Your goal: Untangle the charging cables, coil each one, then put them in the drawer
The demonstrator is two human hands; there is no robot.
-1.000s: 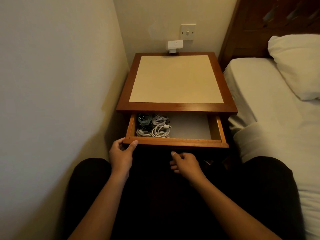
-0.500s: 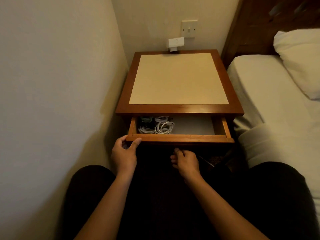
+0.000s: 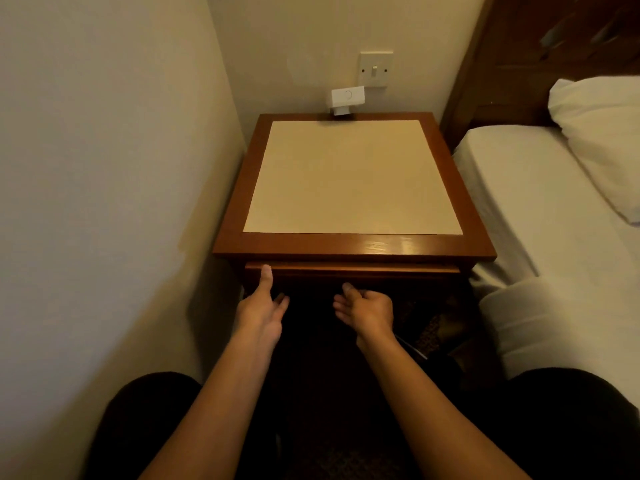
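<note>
Wooden nightstand (image 3: 353, 245), beige inset top, sits in a cream-walled corner. Wall switch (image 3: 375, 69) and white adapter (image 3: 347, 98) behind it; bed (image 3: 512, 188), pillow (image 3: 602, 133), dark headboard (image 3: 512, 64) on its right.

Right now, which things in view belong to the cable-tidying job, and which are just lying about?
Job: drawer, pushed in, contents hidden; left hand, thumb on the drawer front; right hand, holding nothing, near the drawer front.
Lying about: white adapter on the wall; light switch; pillow; bed.

drawer (image 3: 346, 269) inside hidden, pillow (image 3: 595, 140) cut off right
</note>
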